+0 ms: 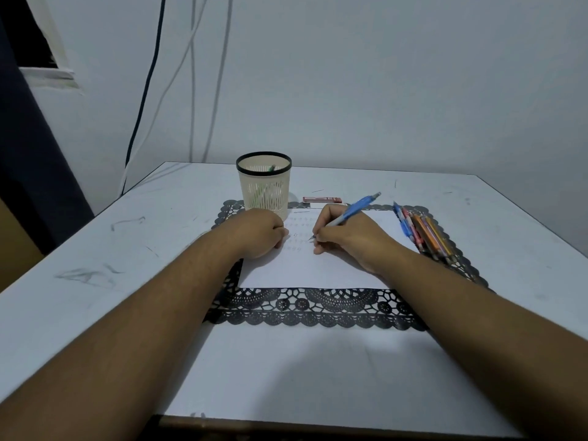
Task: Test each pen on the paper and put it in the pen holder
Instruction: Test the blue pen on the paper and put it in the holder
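Two bare forearms sweep in from the bottom edge, crossing the white table (95, 237) toward a black lace placemat (318, 308), and on that mat lies the sheet of paper (318, 268) where the action is. Over on the right, the right hand (346, 238) has its fingers wrapped round a blue pen (353, 210), tip down on the paper and barrel slanting up and away to the right; faint rows of small marks sit just beyond the tip, too pale to read. Left hand (261, 233) sits on the paper's left edge with fingers curled under, seemingly pinning the sheet; whether it holds anything I cannot tell. So the step looks like testing this pen, with plenty more to go: a bundle of pens (423, 233) waits on the mat just right of the paper. Behind the left hand stands the cream mesh pen holder (264, 186), upright, with something green visible through its mesh. A small red box (322, 199) lies on the table beyond the paper. To do this well, I'd say keep the left hand steadying the sheet, use light pressure and a short stroke on a bare patch so the line shows clearly, then lift clear of the paper and drop the pen tip-first into the holder without knocking it.
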Action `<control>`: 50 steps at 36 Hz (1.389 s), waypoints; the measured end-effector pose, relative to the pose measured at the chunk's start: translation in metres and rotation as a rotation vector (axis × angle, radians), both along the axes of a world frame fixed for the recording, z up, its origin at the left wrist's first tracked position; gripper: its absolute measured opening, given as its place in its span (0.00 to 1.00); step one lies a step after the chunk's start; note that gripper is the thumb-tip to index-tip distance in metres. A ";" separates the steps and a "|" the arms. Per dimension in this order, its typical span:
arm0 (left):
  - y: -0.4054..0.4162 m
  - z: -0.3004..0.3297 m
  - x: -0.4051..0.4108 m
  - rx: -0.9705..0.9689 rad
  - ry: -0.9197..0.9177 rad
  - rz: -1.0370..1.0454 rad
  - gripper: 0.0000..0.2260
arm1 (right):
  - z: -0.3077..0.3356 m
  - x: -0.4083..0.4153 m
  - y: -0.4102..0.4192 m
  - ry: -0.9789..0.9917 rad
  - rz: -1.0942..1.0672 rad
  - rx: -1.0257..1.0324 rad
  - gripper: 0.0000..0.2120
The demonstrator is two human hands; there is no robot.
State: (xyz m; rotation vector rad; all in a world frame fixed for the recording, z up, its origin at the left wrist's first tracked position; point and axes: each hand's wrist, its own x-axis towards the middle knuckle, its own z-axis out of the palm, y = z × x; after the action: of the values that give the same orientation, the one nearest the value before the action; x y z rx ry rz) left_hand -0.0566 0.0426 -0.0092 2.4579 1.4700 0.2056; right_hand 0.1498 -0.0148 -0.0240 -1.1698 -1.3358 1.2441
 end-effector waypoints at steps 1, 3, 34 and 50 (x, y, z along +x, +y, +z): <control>0.000 0.001 0.001 -0.002 -0.002 0.001 0.18 | 0.000 0.000 -0.002 -0.040 -0.003 0.016 0.06; -0.001 0.001 0.001 -0.006 -0.010 0.002 0.18 | -0.001 0.000 -0.004 -0.123 -0.006 0.053 0.05; -0.003 0.000 0.003 -0.002 0.005 0.004 0.18 | -0.006 -0.004 -0.006 -0.190 -0.016 0.069 0.09; 0.001 -0.003 0.000 -0.002 0.003 0.007 0.18 | -0.007 -0.007 -0.006 -0.155 0.006 0.060 0.10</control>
State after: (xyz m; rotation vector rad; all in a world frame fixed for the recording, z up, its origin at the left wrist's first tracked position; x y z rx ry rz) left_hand -0.0562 0.0438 -0.0124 2.4529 1.4800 0.2022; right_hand 0.1423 -0.0205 -0.0309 -1.2408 -1.4816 1.1280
